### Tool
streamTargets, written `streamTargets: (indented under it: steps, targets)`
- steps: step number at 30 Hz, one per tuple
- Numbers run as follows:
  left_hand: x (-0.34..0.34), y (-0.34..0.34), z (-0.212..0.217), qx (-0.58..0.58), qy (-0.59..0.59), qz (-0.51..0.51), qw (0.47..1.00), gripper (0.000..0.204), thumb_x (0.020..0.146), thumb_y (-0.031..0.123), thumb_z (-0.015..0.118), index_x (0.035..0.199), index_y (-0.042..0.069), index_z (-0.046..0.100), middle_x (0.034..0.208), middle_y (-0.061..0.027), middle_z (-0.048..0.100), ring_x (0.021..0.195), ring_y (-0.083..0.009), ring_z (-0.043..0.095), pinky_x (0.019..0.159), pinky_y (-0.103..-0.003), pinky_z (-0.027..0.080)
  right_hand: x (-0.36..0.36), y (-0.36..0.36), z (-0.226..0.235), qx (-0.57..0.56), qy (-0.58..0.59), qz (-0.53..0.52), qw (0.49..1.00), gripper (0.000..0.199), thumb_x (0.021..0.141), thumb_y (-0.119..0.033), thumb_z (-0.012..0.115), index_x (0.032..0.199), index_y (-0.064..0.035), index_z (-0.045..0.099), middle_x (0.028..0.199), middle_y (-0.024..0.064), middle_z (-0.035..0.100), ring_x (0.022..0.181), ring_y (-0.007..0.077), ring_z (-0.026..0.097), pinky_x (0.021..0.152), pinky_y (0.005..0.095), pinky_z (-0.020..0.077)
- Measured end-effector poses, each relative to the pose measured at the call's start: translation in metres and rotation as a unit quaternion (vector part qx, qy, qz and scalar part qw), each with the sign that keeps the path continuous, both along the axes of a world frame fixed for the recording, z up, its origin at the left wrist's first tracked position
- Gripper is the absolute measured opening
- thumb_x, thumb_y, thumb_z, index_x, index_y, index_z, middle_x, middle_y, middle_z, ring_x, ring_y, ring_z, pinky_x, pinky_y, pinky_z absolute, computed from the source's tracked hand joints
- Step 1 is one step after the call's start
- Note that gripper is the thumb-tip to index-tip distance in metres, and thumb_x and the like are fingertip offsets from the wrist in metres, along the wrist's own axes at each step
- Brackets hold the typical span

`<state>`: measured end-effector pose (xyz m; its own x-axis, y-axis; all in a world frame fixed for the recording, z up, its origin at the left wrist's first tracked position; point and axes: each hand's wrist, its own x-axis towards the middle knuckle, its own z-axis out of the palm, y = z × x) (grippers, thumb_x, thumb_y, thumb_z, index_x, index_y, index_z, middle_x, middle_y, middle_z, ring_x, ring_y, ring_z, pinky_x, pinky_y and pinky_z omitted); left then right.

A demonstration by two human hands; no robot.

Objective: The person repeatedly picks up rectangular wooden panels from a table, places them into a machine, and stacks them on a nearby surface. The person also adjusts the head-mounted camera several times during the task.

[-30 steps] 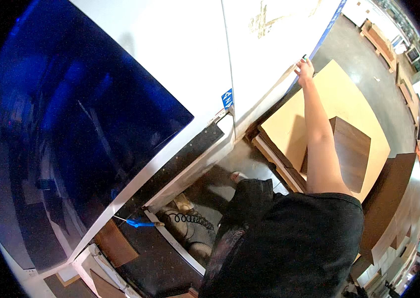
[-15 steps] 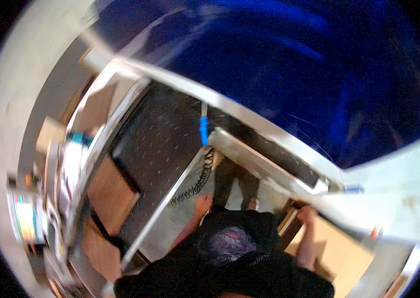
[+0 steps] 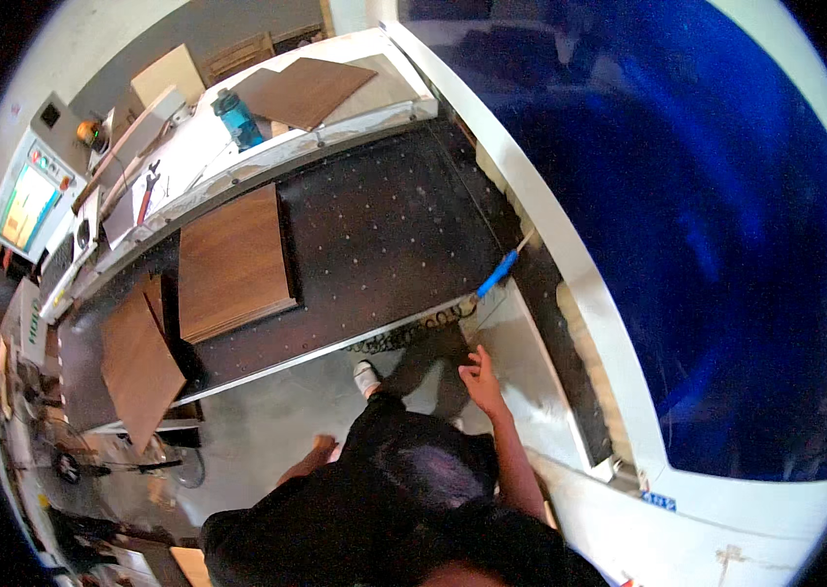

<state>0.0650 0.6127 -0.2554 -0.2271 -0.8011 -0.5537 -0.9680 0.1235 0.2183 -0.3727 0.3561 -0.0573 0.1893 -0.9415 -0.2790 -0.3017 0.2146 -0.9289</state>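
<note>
Currently my right hand (image 3: 480, 383) empty, fingers spread, near black coiled hose (image 3: 400, 338) and blue air gun (image 3: 497, 275) at dark worktop's (image 3: 374, 230) edge. My left hand (image 3: 319, 451) well apart from it, beside my black shirt (image 3: 335, 499); can't tell whether fingers close on anything. Stacked brown boards (image 3: 233, 262) lie on worktop.

Right grip (image 3: 481, 383) near blue tool (image 3: 498, 274); boards (image 3: 235, 259) on table (image 3: 374, 225).

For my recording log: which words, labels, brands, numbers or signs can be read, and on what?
Texts are placed here, not copied out.
Pale panel, far left: large green letters, left unquoted.
Control screen: too small to read.
Blue label on the white casing: too blurred to read.
Black shirt: faded print, no words legible.
</note>
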Motion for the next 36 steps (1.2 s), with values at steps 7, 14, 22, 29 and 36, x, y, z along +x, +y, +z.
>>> streamTargets:
  steps: [7, 14, 22, 29, 36]
  targets:
    - [-0.01, 0.03, -0.017, 0.061, 0.03, 0.017, 0.998, 0.026, 0.09, 0.029, 0.066, 0.094, 0.008, 0.08, 0.086, -0.0132, 0.077, 0.086, -0.0315, 0.075, 0.067, -0.049, 0.054, 0.009, -0.132, 0.038, -0.202, 0.041, -0.133, 0.969, 0.087, 0.106, -0.04, 0.061, 0.165, -0.0004, 0.011, 0.159, 0.0203, 0.037, 0.137, 0.0321, 0.047, 0.115, 0.0435, 0.0374]
    - [-0.003, -0.137, 0.054, -0.073, 0.433, 0.531, 0.725, 0.033, 0.098, 0.023, 0.064, 0.117, -0.002, 0.073, 0.115, -0.0169, 0.076, 0.105, -0.0289, 0.072, 0.096, -0.039, 0.054, 0.049, -0.201, 0.042, -0.092, -0.11, -0.286, 0.947, 0.081, 0.104, -0.053, 0.059, 0.158, -0.0004, 0.027, 0.139, 0.0156, 0.055, 0.103, 0.0235, 0.069, 0.076, 0.0358, 0.0553]
    - [0.022, -0.241, 0.266, 0.02, 0.508, 0.256, 0.822, 0.024, 0.104, 0.016, 0.052, 0.109, 0.001, 0.07, 0.102, -0.0113, 0.075, 0.092, -0.0212, 0.072, 0.085, -0.036, 0.056, 0.056, -0.199, 0.069, -0.097, -0.084, -0.358, 0.925, 0.046, 0.102, -0.054, 0.061, 0.105, -0.0086, 0.063, 0.094, 0.007, 0.072, 0.046, 0.0097, 0.048, 0.044, 0.0277, 0.0392]
    - [0.045, -0.272, 0.27, -0.265, 0.345, 0.214, 0.874, 0.011, 0.095, 0.014, 0.065, 0.102, 0.005, 0.068, 0.096, -0.0143, 0.07, 0.089, -0.0382, 0.069, 0.076, -0.047, 0.055, 0.137, -0.088, 0.089, 0.115, 0.122, 0.01, 0.986, 0.043, 0.097, -0.046, 0.073, 0.101, -0.0029, 0.072, 0.078, 0.0025, 0.072, 0.056, 0.0064, 0.055, 0.046, 0.0267, 0.0417]
    - [0.036, -0.272, 0.243, -0.303, 0.364, 0.138, 0.87, 0.017, 0.086, 0.005, 0.073, 0.102, 0.007, 0.069, 0.092, -0.011, 0.069, 0.085, -0.0315, 0.07, 0.072, -0.04, 0.058, 0.149, -0.022, 0.068, 0.152, 0.14, -0.223, 0.953, 0.042, 0.102, -0.046, 0.065, 0.089, -0.006, 0.067, 0.066, 0.0005, 0.058, 0.055, 0.0085, 0.049, 0.053, 0.0294, 0.0393]
